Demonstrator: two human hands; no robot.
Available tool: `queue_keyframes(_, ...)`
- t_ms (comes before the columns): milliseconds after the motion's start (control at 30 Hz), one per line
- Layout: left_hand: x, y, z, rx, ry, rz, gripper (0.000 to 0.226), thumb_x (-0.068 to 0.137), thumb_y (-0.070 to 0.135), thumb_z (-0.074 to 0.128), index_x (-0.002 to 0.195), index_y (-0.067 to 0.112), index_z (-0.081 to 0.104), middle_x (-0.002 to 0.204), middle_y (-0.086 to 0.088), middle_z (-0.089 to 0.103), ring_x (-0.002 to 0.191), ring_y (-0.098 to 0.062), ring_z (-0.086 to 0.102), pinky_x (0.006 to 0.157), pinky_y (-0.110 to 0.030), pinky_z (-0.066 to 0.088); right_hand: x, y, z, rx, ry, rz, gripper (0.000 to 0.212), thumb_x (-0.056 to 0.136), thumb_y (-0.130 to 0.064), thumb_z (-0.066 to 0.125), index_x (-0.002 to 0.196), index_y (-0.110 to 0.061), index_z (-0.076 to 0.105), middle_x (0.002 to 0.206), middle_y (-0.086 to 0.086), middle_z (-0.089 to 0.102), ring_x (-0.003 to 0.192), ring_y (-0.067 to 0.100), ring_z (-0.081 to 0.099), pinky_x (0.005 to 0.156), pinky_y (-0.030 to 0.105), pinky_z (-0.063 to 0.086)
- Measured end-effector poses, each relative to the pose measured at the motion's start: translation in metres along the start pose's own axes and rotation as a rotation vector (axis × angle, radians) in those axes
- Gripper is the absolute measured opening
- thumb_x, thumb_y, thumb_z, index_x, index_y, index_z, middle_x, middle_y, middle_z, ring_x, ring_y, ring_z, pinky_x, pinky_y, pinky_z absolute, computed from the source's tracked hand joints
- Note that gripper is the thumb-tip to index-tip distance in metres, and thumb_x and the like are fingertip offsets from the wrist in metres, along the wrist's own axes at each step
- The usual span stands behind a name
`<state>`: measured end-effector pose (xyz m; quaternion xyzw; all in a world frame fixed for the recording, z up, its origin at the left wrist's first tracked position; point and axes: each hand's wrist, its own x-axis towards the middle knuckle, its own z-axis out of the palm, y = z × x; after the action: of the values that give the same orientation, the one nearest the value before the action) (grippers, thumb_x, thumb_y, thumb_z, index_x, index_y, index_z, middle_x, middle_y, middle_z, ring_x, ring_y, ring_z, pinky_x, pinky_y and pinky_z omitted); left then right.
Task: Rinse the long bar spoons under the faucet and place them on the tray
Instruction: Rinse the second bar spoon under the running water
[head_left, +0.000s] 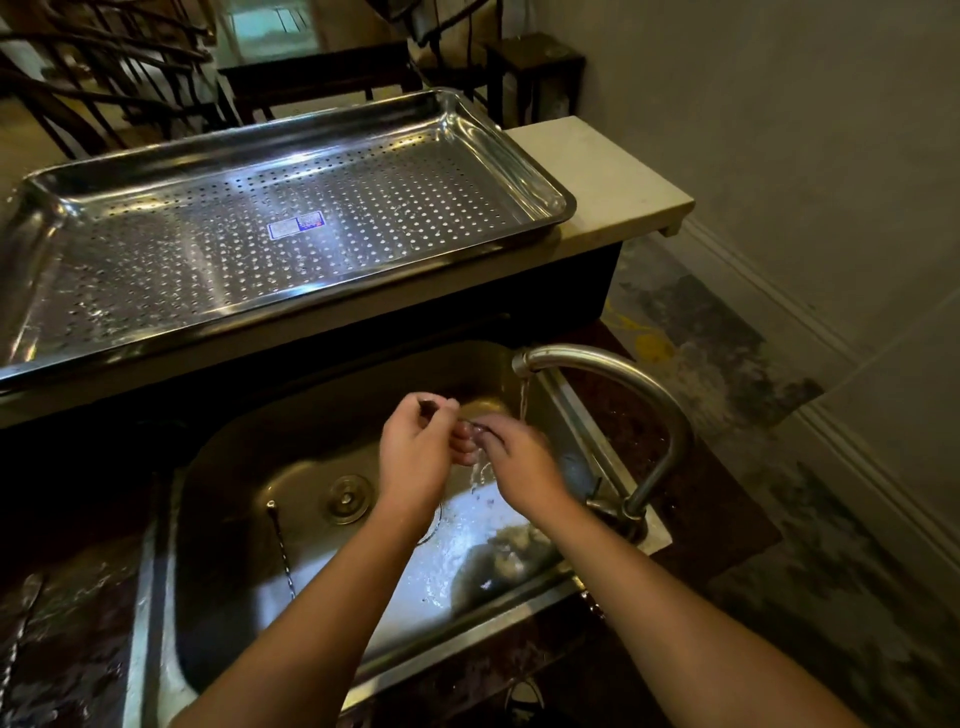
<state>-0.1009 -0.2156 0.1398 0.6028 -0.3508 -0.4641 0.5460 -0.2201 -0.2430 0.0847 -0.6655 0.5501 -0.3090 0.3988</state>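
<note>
Steel bar spoon (430, 407) runs between both sets of fingers (451, 403), pinched by the left hand (415, 452) and the right hand (519, 460), just left of the faucet (613, 374) stream. A second spoon (280, 551) lies in the sink (156, 623), below-left of the fingers; the tray (519, 156) sits beyond them.

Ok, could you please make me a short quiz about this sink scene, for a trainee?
1. True or false: the tray already holds a rinsed spoon.
2. Where does the spare spoon lie? A: in the sink. B: on the tray. C: in a cup.
3. Fill in: the left hand and right hand pinch the held spoon while the faucet is ___.
Key: 1 false; 2 A; 3 running.
</note>
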Motion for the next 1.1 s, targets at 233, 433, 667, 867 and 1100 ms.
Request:
queue_keyframes(233,-0.009,-0.013,-0.033,-0.231,0.166,-0.064,0.009,0.096,0.005,0.045,0.091,0.006,0.053,0.068,-0.017,0.060,0.052,-0.023,0.062,0.048,-0.031,0.055,0.010,0.014,0.003,0.082,0.125,0.402,0.034,0.096,-0.009,0.061,0.097,-0.041,0.072,0.163,-0.011,0.019,0.150,0.020,0.014,0.101,0.024,0.025)
queue_keyframes(433,-0.015,-0.022,-0.042,-0.413,0.263,-0.149,0.009,0.095,0.001,0.042,0.094,0.005,0.050,0.065,-0.018,0.059,0.051,-0.026,0.063,0.048,-0.032,0.057,0.004,0.015,0.007,0.444,0.354,0.582,0.075,0.095,0.005,0.051,0.150,-0.043,0.035,0.168,-0.003,0.004,0.148,0.025,0.028,0.089,0.032,0.055)
queue_keyframes(667,-0.023,-0.037,-0.044,-0.404,0.211,-0.224,0.014,0.095,-0.003,0.042,0.092,0.004,0.053,0.065,-0.018,0.063,0.053,-0.026,0.064,0.051,-0.033,0.059,-0.010,-0.009,0.014,1.408,0.405,0.565,0.085,0.098,0.014,0.041,0.153,-0.048,0.021,0.151,0.020,0.042,0.099,0.032,0.074,0.077,0.040,0.061)
queue_keyframes(867,-0.039,-0.049,-0.032,-0.319,0.003,-0.298,0.019,0.097,-0.001,0.044,0.100,-0.003,0.062,0.079,-0.020,0.072,0.066,-0.027,0.070,0.059,-0.032,0.059,-0.024,-0.010,0.045,1.348,0.281,0.546,0.096,0.093,0.020,0.045,0.144,-0.059,0.031,0.142,0.011,0.043,0.094,0.030,0.076,0.078,0.045,0.062)
queue_keyframes(1100,-0.039,-0.046,-0.062,-0.455,0.064,-0.308,0.020,0.098,0.005,0.044,0.099,-0.004,0.062,0.079,-0.023,0.071,0.066,-0.029,0.071,0.058,-0.033,0.060,-0.003,0.010,0.012,1.346,0.473,0.548,0.087,0.098,0.012,0.046,0.151,-0.053,0.022,0.142,0.011,0.039,0.089,0.030,0.077,0.071,0.037,0.063)
